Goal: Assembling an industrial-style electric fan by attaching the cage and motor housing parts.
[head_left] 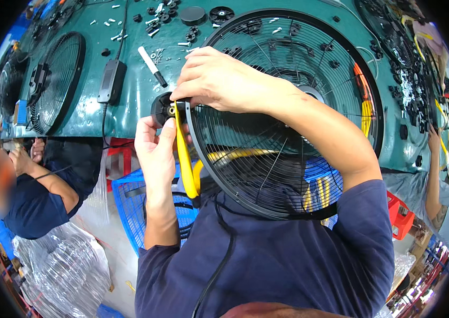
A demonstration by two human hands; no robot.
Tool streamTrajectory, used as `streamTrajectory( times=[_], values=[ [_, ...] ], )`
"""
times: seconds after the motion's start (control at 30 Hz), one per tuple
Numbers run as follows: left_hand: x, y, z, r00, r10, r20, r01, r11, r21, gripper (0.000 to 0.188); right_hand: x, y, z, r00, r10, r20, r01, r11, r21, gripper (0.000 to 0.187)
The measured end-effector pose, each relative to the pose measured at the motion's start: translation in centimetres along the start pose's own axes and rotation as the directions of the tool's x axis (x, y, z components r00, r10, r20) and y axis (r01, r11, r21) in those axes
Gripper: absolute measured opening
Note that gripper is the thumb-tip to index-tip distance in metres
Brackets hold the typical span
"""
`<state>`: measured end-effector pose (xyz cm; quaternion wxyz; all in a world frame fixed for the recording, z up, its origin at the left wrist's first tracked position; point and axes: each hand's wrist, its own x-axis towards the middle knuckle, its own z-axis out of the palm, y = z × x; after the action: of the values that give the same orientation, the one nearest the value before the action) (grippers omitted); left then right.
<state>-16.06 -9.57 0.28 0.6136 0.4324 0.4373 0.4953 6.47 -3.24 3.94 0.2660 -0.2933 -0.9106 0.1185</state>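
The left hand (153,146) is curling round a black round fitting (161,109) beside the fan cage's (237,196) rim; the right hand (224,79) is bending over that rim, its grip hidden. Fastening is looking unfinished, a yellow piece (186,172) is dangling alongside, and loose screws (158,55) are lying on the bench (142,26).

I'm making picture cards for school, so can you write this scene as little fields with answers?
Left grip: holds a black round part
Right grip: beside that part, at the fan cage's rim
Yellow strip: hangs by the left thumb; kind unclear
Marker: white with black end, lying on the green table
Black adapter: left of the marker
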Motion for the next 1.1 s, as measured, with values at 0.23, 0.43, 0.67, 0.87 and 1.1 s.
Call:
streamTrajectory(
  times=[0.23, 0.43, 0.67, 0.87, 1.1],
  values=[
    [0.3, -1.7, 0.4, 0.975, 0.173, -0.137, -0.159, 0.981, 0.11, 0.015, 0.4, 0.1, 0.7, 0.995, 0.021, 0.094, -0.014, 0.997, -0.076, 0.033],
    [0.7, -2.0, -1.3, 0.961, 0.272, -0.04, -0.255, 0.936, 0.245, 0.013, 0.4, 0.0, 0.8, 0.997, 0.006, 0.082, 0.003, 0.995, -0.103, 0.033],
    [2.4, -1.5, -3.3, 0.974, 0.225, 0.017, -0.198, 0.816, 0.544, 0.017, 0.3, 0.1, 0.9, 0.995, 0.036, 0.095, -0.025, 0.993, -0.114, 0.033],
    [2.4, 0.0, -2.6, 0.965, 0.149, 0.217, -0.182, 0.973, 0.139, 0.056, 0.1, 0.3, 1.1, 0.999, 0.01, 0.053, -0.004, 0.994, -0.106, 0.032],
    [2.8, 0.0, -1.3, 0.966, 0.221, 0.136, -0.243, 0.955, 0.169, 0.046, 0.0, 0.1, 1.0, 0.999, 0.009, 0.039, -0.005, 0.995, -0.102, 0.031]
  ],
)
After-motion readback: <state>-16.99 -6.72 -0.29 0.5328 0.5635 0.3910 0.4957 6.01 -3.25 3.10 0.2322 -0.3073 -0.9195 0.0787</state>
